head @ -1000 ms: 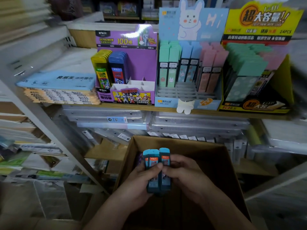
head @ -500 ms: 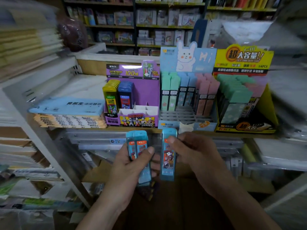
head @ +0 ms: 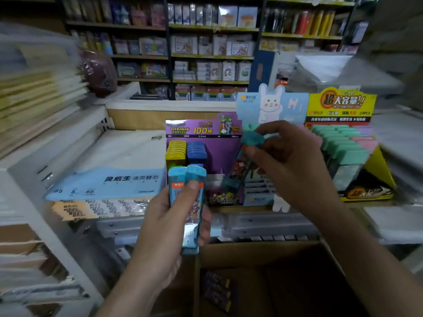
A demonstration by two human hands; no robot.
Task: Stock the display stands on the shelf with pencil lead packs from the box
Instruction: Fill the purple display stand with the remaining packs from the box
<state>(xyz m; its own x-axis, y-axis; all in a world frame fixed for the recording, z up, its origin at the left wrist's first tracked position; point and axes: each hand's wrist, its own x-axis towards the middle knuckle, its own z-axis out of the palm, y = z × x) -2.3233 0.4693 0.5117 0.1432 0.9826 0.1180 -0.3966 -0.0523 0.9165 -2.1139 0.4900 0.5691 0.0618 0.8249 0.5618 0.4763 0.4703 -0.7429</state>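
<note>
Left hand (head: 174, 220) grips two blue lead packs (head: 186, 191) upright, in front of the purple stand (head: 219, 152). Right hand (head: 290, 165) pinches a single pack (head: 240, 165) near its cap, tilted, with the bottom end aimed down-left at the empty slots (head: 216, 178), so it's the nearer hand. The box (head: 263, 255) sits below.

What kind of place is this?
Most likely a stationery shop: display stands holding lead packs, paper refill stacks beside them, and back shelves with rows of packaged goods.
</note>
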